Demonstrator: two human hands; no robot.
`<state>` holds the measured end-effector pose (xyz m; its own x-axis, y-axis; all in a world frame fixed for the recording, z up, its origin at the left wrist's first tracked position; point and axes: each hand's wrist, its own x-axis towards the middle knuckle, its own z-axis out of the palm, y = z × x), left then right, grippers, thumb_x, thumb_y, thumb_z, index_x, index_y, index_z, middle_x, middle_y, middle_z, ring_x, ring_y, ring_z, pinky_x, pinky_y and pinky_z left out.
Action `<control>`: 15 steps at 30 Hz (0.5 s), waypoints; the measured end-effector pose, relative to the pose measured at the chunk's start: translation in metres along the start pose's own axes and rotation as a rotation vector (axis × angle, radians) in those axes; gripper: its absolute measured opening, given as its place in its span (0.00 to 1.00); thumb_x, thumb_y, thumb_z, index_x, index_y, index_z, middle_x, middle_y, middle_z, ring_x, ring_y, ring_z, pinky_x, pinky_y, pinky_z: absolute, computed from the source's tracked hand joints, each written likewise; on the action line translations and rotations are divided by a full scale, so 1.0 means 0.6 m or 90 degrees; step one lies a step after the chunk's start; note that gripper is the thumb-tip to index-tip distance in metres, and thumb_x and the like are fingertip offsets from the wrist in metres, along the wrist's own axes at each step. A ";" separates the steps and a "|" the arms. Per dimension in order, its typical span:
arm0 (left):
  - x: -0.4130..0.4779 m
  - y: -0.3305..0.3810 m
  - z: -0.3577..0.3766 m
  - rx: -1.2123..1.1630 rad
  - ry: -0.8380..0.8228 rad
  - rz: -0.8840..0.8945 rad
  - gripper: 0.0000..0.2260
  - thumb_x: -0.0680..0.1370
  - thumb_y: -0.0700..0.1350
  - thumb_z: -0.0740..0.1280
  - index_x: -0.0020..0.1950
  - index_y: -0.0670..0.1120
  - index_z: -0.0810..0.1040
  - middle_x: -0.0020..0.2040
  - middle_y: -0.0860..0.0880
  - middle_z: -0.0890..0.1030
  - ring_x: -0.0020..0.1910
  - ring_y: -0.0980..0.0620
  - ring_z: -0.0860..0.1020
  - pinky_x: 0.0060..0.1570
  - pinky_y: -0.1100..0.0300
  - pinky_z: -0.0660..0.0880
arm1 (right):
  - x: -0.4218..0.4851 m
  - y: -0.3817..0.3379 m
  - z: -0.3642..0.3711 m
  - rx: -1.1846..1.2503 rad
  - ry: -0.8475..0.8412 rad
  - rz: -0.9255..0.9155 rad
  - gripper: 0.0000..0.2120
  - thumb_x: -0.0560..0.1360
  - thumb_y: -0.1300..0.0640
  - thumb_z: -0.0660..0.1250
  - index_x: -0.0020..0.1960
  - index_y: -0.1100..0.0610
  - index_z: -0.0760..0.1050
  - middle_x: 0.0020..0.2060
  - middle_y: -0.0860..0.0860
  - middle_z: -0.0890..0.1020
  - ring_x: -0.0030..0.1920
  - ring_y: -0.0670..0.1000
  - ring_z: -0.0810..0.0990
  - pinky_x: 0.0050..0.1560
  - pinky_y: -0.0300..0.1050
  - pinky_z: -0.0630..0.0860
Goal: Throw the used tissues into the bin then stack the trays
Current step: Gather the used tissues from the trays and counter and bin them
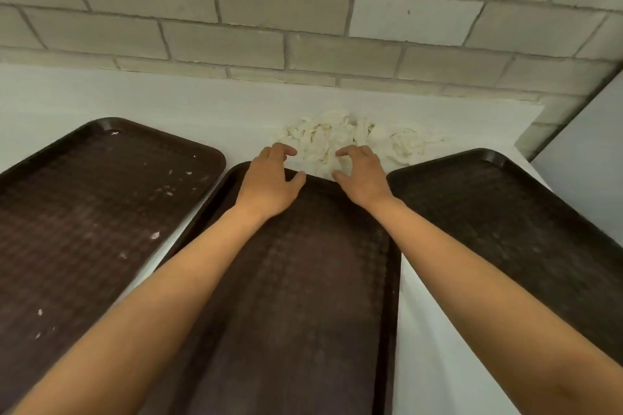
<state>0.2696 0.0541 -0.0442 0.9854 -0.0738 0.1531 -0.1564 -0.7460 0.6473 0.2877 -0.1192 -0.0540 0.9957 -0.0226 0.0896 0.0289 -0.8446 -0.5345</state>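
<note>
Looking down from my own head, both my bare forearms reached forward over the middle tray, one of three dark brown trays lying flat side by side on a white bench. My left hand was above that tray's far rim, its fingers loosely curved and the thumb spread, holding nothing. My right hand was just beside it, bent like a claw, fingertips at the near edge of the used tissues and not closed round any. The tissues, a crumpled white heap, lay on the bench just beyond the middle tray, near a pale brick wall. The left tray carried small white scraps. The right tray lay close beside the middle one.
</note>
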 end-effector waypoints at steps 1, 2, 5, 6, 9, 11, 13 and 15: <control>0.010 -0.003 0.003 0.005 -0.001 0.006 0.19 0.76 0.50 0.66 0.65 0.49 0.69 0.63 0.47 0.73 0.62 0.49 0.72 0.57 0.58 0.69 | 0.011 -0.002 0.004 -0.017 -0.008 0.004 0.19 0.75 0.53 0.65 0.65 0.54 0.69 0.66 0.54 0.69 0.67 0.55 0.66 0.65 0.48 0.66; 0.019 -0.007 0.006 0.010 -0.001 0.011 0.19 0.75 0.50 0.66 0.64 0.49 0.69 0.62 0.47 0.73 0.62 0.49 0.72 0.58 0.57 0.69 | 0.022 -0.004 0.009 -0.032 -0.018 0.014 0.20 0.75 0.52 0.66 0.65 0.54 0.69 0.65 0.54 0.69 0.67 0.56 0.66 0.65 0.49 0.66; 0.037 -0.018 0.016 0.012 0.001 0.031 0.18 0.75 0.49 0.66 0.64 0.47 0.70 0.62 0.47 0.73 0.61 0.49 0.72 0.57 0.58 0.69 | 0.042 -0.011 0.026 -0.052 -0.032 0.060 0.22 0.72 0.49 0.68 0.63 0.55 0.70 0.63 0.54 0.70 0.65 0.56 0.68 0.63 0.50 0.68; 0.040 -0.021 0.020 0.011 0.000 0.036 0.18 0.75 0.49 0.67 0.64 0.47 0.70 0.61 0.46 0.73 0.61 0.49 0.72 0.56 0.59 0.69 | 0.048 -0.012 0.030 -0.056 -0.030 0.073 0.23 0.71 0.48 0.69 0.62 0.56 0.70 0.62 0.55 0.71 0.64 0.56 0.69 0.62 0.50 0.68; 0.048 -0.029 0.030 0.008 -0.005 0.044 0.18 0.75 0.49 0.67 0.63 0.47 0.70 0.61 0.47 0.73 0.61 0.49 0.72 0.56 0.60 0.68 | 0.063 -0.014 0.035 -0.083 -0.040 0.094 0.23 0.69 0.48 0.71 0.59 0.56 0.71 0.59 0.54 0.73 0.62 0.56 0.70 0.60 0.50 0.70; 0.051 -0.033 0.034 0.002 -0.002 0.051 0.18 0.75 0.49 0.67 0.63 0.48 0.71 0.61 0.47 0.74 0.61 0.49 0.72 0.56 0.59 0.69 | 0.070 -0.015 0.035 -0.065 -0.054 0.097 0.20 0.69 0.52 0.72 0.58 0.57 0.72 0.57 0.54 0.75 0.60 0.55 0.73 0.57 0.47 0.72; 0.054 -0.036 0.035 -0.004 0.001 0.055 0.17 0.75 0.49 0.67 0.63 0.47 0.71 0.61 0.47 0.74 0.61 0.49 0.72 0.56 0.58 0.70 | 0.070 -0.017 0.034 -0.053 -0.058 0.087 0.15 0.71 0.60 0.68 0.58 0.58 0.73 0.56 0.54 0.77 0.57 0.55 0.75 0.52 0.44 0.72; 0.058 -0.037 0.035 -0.010 0.002 0.057 0.17 0.75 0.48 0.67 0.63 0.47 0.71 0.61 0.47 0.73 0.60 0.48 0.72 0.57 0.57 0.71 | 0.065 -0.020 0.033 -0.061 -0.029 0.068 0.14 0.74 0.64 0.63 0.59 0.59 0.72 0.56 0.55 0.77 0.56 0.54 0.76 0.48 0.42 0.71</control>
<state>0.3085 0.0542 -0.0687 0.9673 -0.1380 0.2126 -0.2448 -0.7258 0.6429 0.3279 -0.0994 -0.0605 0.9957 -0.0924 -0.0029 -0.0835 -0.8863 -0.4555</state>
